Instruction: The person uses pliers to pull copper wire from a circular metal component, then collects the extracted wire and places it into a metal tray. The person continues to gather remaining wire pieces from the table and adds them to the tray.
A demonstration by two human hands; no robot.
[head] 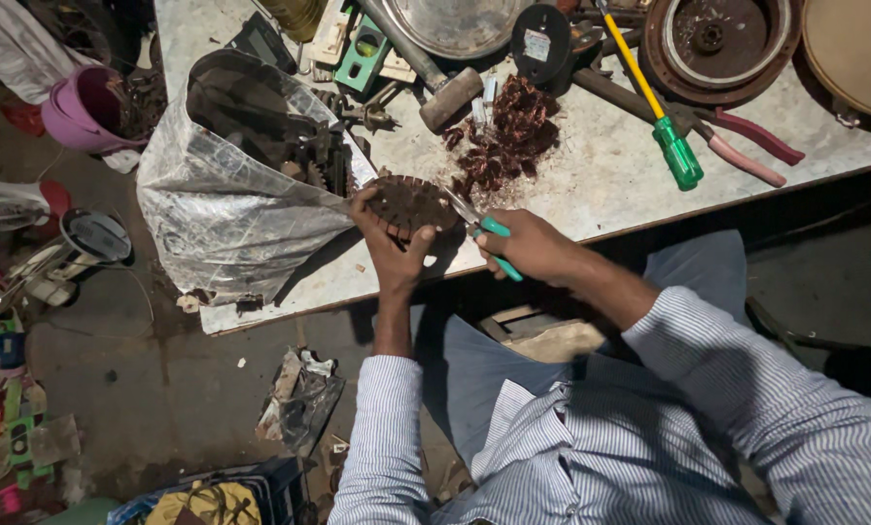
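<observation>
left hand [389, 245] on round stator [411, 204], right hand [531, 245] with perhaps pliers [484, 233]

At the centre of the frame you have a rusty brown toothed disc [411, 204] and teal tool handles [499, 248]. Above it, reddish copper wire scraps [504, 136]. Upper right: a yellow-shafted, green-handled screwdriver [661, 117] and pink-handled pliers [751, 146]. Your sleeves [747, 389] are white with blue stripes.

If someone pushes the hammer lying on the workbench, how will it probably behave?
The hammer has a thick metal head, so it is probably heavy and stiff. The head looks rounded, so it may roll a little. Copper wire scraps touching it would likely scatter.
</observation>
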